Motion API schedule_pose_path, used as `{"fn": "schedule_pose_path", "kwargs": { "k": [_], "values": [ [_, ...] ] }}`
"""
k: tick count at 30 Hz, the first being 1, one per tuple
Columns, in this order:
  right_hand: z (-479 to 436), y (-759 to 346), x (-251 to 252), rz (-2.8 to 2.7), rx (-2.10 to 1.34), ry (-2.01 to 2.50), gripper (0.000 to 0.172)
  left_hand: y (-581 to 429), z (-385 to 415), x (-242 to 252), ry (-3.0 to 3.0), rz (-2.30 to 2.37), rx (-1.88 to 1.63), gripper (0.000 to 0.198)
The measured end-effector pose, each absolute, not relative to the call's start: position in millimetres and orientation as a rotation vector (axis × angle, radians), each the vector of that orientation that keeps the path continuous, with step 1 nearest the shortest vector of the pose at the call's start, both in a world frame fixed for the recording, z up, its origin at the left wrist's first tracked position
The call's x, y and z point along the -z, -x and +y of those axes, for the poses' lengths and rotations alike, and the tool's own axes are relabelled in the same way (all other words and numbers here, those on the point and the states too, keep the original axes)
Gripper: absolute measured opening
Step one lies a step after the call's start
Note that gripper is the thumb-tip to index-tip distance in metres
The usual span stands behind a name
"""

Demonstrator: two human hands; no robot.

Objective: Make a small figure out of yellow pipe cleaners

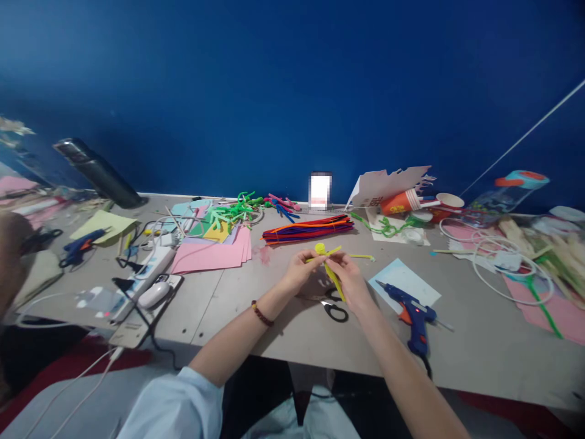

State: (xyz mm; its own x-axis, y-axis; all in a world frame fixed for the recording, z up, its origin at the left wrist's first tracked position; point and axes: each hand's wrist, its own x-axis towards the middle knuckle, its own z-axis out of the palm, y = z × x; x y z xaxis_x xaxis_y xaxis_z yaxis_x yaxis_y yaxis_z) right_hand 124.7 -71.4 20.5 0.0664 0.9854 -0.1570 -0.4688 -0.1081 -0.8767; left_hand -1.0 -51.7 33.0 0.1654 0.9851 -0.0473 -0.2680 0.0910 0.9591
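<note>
Both hands meet over the table around a yellow pipe cleaner figure (336, 281) with a rounded top and strands sticking out. My left hand (299, 268) pinches it near the top from the left. From the right, my right hand (350, 275) grips it just below, a strand hanging down beside the palm. A black-handled pair of scissors (337, 312) lies on the table beneath the hands. Just past the right hand a yellow strand (363, 256) points right. Beyond the hands rests a bundle of red, orange and purple pipe cleaners (308, 230).
At right a blue glue gun (414, 311) lies partly over light blue paper (397, 277). Paper cups (402, 201) and a clear bottle (507, 198) stand behind. On the left are pink paper (212, 253), a power strip (148, 274), a phone (132, 329) and a dark flask (100, 174).
</note>
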Motion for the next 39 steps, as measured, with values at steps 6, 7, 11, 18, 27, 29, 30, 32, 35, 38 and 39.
{"fn": "schedule_pose_path", "kwargs": {
  "k": [6, 7, 11, 18, 27, 29, 30, 32, 35, 38, 39],
  "values": [
    [-73.2, -124.8, -26.8, -0.657, -1.497, 0.929, 0.033, 0.1, -51.5, -31.9, -1.021, 0.906, -1.16, 0.032],
    [-72.9, -124.8, -26.0, -0.632, -1.491, 0.941, 0.032, 0.0, -51.3, -31.4, -1.018, 0.902, -1.165, 0.033],
    [-72.0, -125.0, -23.0, -0.587, -1.48, 0.953, 0.031, 0.1, -51.1, -30.5, -1.025, 0.884, -1.146, 0.033],
    [-73.0, -124.6, -24.2, -0.628, -1.453, 0.945, 0.03, -0.1, -50.0, -24.8, -0.959, 0.854, -1.138, 0.032],
    [-72.7, -123.2, -22.7, -0.62, -1.442, 0.952, 0.032, -2.4, -50.4, -20.9, -0.855, 0.821, -1.125, 0.03],
    [-72.0, -123.6, -20.2, -0.646, -1.431, 0.961, 0.032, -2.0, -49.6, -20.6, -0.818, 0.815, -1.099, 0.03],
    [-71.5, -123.8, -18.8, -0.66, -1.426, 0.971, 0.032, -1.3, -48.9, -20.4, -0.801, 0.807, -1.072, 0.03],
    [-70.7, -124.6, -16.6, -0.673, -1.412, 0.994, 0.033, 0.8, -47.4, -20.8, -0.78, 0.792, -1.01, 0.03],
    [-69.9, -126.7, -15.9, -0.661, -1.384, 1.016, 0.035, 3.9, -46.1, -23.7, -0.787, 0.765, -0.942, 0.029],
    [-69.3, -129.4, -17.6, -0.647, -1.344, 1.029, 0.035, 4.6, -46.3, -26.3, -0.826, 0.724, -0.903, 0.036],
    [-69.2, -130.1, -18.3, -0.644, -1.335, 1.033, 0.035, 4.4, -46.4, -26.2, -0.848, 0.72, -0.901, 0.038]
  ]
}}
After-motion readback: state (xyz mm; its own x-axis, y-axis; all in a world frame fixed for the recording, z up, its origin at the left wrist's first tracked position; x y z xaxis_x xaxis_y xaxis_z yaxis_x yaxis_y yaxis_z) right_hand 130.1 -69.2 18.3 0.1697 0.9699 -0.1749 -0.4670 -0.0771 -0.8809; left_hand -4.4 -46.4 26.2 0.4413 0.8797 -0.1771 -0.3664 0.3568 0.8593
